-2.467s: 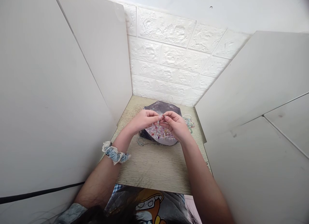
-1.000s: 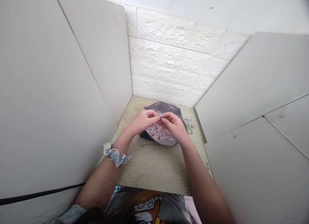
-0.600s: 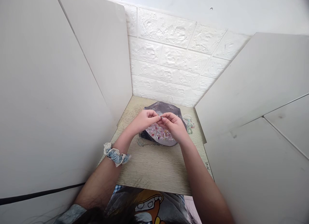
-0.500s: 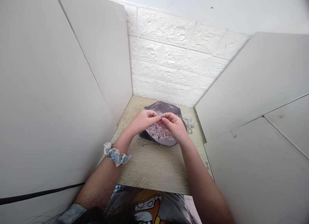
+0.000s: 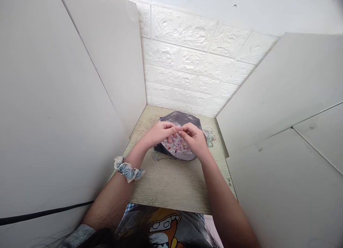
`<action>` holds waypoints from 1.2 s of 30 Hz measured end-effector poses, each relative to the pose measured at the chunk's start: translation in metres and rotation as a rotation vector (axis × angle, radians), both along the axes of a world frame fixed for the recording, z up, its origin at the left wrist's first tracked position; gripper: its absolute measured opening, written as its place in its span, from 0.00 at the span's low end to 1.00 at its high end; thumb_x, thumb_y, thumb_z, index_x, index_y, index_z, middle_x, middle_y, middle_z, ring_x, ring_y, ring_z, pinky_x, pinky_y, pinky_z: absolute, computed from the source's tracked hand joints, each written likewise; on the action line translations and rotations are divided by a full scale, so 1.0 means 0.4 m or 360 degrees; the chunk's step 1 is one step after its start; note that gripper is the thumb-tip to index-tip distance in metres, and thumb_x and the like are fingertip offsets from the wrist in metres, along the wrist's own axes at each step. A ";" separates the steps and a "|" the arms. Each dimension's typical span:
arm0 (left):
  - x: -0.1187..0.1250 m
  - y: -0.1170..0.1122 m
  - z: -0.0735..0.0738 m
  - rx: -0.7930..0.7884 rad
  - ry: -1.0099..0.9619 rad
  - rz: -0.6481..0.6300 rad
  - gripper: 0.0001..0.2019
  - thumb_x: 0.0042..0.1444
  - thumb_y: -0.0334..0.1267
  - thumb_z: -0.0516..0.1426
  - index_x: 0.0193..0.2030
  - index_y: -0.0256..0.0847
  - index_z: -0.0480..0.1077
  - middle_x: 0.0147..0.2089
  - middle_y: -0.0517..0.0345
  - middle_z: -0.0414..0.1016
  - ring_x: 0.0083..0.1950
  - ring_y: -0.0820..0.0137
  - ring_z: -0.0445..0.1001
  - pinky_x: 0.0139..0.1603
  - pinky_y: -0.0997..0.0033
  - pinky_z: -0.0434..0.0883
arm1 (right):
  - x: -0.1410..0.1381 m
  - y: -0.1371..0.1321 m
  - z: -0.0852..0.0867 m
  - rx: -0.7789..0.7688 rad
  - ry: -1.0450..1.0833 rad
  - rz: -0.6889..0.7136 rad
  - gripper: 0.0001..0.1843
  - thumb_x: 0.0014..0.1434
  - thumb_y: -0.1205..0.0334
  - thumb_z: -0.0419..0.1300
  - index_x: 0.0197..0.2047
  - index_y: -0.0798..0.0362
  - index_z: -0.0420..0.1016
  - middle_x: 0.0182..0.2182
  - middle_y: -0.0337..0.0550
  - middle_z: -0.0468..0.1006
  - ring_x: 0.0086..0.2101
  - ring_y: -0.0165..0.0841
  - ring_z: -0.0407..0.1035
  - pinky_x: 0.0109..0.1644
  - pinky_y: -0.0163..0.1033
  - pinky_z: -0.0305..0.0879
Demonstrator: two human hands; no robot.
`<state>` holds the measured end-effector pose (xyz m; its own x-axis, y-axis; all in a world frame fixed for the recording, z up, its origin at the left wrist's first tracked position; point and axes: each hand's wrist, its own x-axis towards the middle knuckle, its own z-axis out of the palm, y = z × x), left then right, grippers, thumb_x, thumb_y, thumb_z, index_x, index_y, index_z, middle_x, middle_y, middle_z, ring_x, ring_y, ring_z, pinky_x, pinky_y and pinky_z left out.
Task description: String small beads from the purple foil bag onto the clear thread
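Over a dark, silvery-lined bag (image 5: 184, 156) of small beads (image 5: 177, 146), my two hands meet at the fingertips. My left hand (image 5: 162, 131) comes in from the left with thumb and fingers pinched. My right hand (image 5: 193, 136) pinches from the other side, its fingertips touching or almost touching the left ones. Whatever lies between the fingertips is too small to make out. The beads are mostly pink, white and clear, with a few red ones. A beaded strand (image 5: 160, 157) lies by the bag's near left edge.
More strung beads (image 5: 209, 135), green and white, lie right of the bag. Small bits (image 5: 229, 182) sit at the right edge of the wooden tabletop (image 5: 171, 183). White panels (image 5: 125, 62) (image 5: 281, 94) flank it, and a white brick-patterned wall (image 5: 187, 62) stands behind.
The hands stay together above the bag. The left fingers have shifted slightly, with lower fingers now showing beneath the thumb. The view has tilted a little.
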<state>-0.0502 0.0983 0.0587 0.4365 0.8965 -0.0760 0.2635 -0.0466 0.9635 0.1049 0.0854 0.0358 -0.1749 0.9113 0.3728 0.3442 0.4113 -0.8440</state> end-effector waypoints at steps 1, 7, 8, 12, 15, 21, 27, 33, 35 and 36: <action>0.001 0.000 -0.001 -0.0029 -0.0045 -0.0023 0.21 0.48 0.55 0.50 0.28 0.35 0.67 0.25 0.59 0.67 0.23 0.77 0.65 0.20 0.78 0.57 | 0.000 -0.001 0.002 0.0022 -0.0002 0.0022 0.05 0.50 0.63 0.56 0.26 0.52 0.71 0.25 0.37 0.67 0.28 0.26 0.62 0.31 0.33 0.58; 0.002 -0.003 -0.003 -0.0082 -0.0289 -0.0090 0.22 0.51 0.53 0.47 0.29 0.33 0.68 0.31 0.52 0.70 0.34 0.71 0.69 0.36 0.70 0.64 | 0.001 -0.005 0.004 0.0023 0.0112 0.0005 0.03 0.48 0.62 0.59 0.27 0.49 0.74 0.25 0.36 0.64 0.28 0.25 0.61 0.31 0.33 0.59; 0.001 -0.003 -0.003 -0.0045 -0.0285 -0.0106 0.21 0.51 0.52 0.48 0.28 0.34 0.68 0.30 0.54 0.69 0.34 0.72 0.68 0.36 0.71 0.64 | 0.001 -0.006 0.004 0.0019 0.0140 0.0012 0.02 0.48 0.62 0.59 0.27 0.49 0.74 0.25 0.36 0.64 0.28 0.25 0.61 0.30 0.33 0.59; -0.005 -0.002 -0.005 0.0045 -0.0208 -0.0149 0.16 0.50 0.48 0.51 0.27 0.35 0.67 0.27 0.59 0.65 0.30 0.75 0.64 0.33 0.74 0.61 | 0.000 -0.008 0.006 0.0031 0.0222 0.0032 0.03 0.49 0.62 0.59 0.27 0.50 0.73 0.25 0.36 0.65 0.28 0.25 0.62 0.30 0.33 0.59; -0.008 0.001 -0.010 0.0013 -0.0212 -0.0165 0.14 0.50 0.47 0.52 0.30 0.35 0.68 0.28 0.59 0.65 0.30 0.76 0.63 0.31 0.75 0.61 | 0.000 -0.007 0.006 0.0096 0.0228 -0.0057 0.03 0.49 0.62 0.59 0.27 0.51 0.72 0.24 0.36 0.66 0.27 0.25 0.62 0.30 0.33 0.58; -0.006 0.004 -0.017 -0.0095 -0.0405 -0.0098 0.12 0.48 0.44 0.55 0.29 0.35 0.67 0.26 0.60 0.65 0.28 0.79 0.63 0.29 0.78 0.60 | -0.002 0.002 -0.003 0.0097 0.0089 -0.0107 0.07 0.53 0.59 0.54 0.30 0.52 0.71 0.26 0.38 0.69 0.28 0.27 0.62 0.32 0.33 0.58; -0.010 0.002 -0.005 -0.0276 -0.0710 0.0009 0.09 0.49 0.40 0.54 0.26 0.36 0.63 0.22 0.64 0.60 0.16 0.86 0.49 0.15 0.82 0.46 | -0.003 0.021 -0.053 -0.0083 -0.0879 -0.0124 0.09 0.54 0.67 0.49 0.33 0.53 0.71 0.31 0.41 0.70 0.33 0.29 0.63 0.37 0.34 0.56; -0.016 0.006 -0.011 -0.0257 -0.0791 0.0127 0.08 0.48 0.40 0.55 0.28 0.37 0.64 0.16 0.69 0.50 0.15 0.85 0.46 0.14 0.83 0.42 | -0.014 0.019 -0.077 -0.0196 -0.1302 -0.0035 0.14 0.56 0.69 0.44 0.38 0.52 0.69 0.36 0.44 0.69 0.35 0.30 0.63 0.36 0.32 0.55; -0.015 0.008 -0.013 -0.0187 -0.0761 0.0171 0.08 0.48 0.40 0.56 0.27 0.36 0.65 0.16 0.68 0.52 0.16 0.85 0.50 0.16 0.83 0.48 | -0.021 0.017 -0.076 -0.0183 -0.1342 -0.0001 0.13 0.56 0.68 0.45 0.37 0.52 0.69 0.36 0.44 0.68 0.34 0.29 0.64 0.36 0.32 0.55; -0.014 0.008 -0.014 -0.0156 -0.0755 0.0194 0.08 0.47 0.40 0.56 0.27 0.36 0.66 0.17 0.67 0.55 0.18 0.84 0.53 0.17 0.84 0.51 | -0.025 0.016 -0.075 -0.0172 -0.1353 0.0011 0.12 0.57 0.66 0.45 0.36 0.52 0.69 0.36 0.44 0.68 0.34 0.29 0.64 0.35 0.32 0.55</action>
<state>-0.0557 0.1015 0.0532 0.3360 0.9417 0.0188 -0.2068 0.0543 0.9769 0.0950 0.0919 0.0056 -0.3615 0.9321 0.0232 0.8756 0.3480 -0.3349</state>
